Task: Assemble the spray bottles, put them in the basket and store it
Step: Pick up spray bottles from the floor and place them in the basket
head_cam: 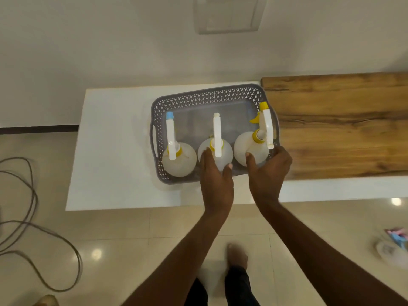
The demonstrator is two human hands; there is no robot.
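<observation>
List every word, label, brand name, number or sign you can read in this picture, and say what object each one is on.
None: no readable text shows anywhere.
The three spray bottles in the grey basket show plain, unlabelled plastic.
The white table and the wooden board carry no markings.
The wall plate above is blurred; any marking on it cannot be made out.

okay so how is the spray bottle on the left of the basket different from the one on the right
The left bottle has a blue nozzle tip; the right bottle has a yellow one. No hand touches the left bottle, while the right hand grips the right bottle. The left bottle stands upright; the right one looks slightly tilted. Both are translucent white with yellow collars and white spray heads, inside the grey basket.
</observation>
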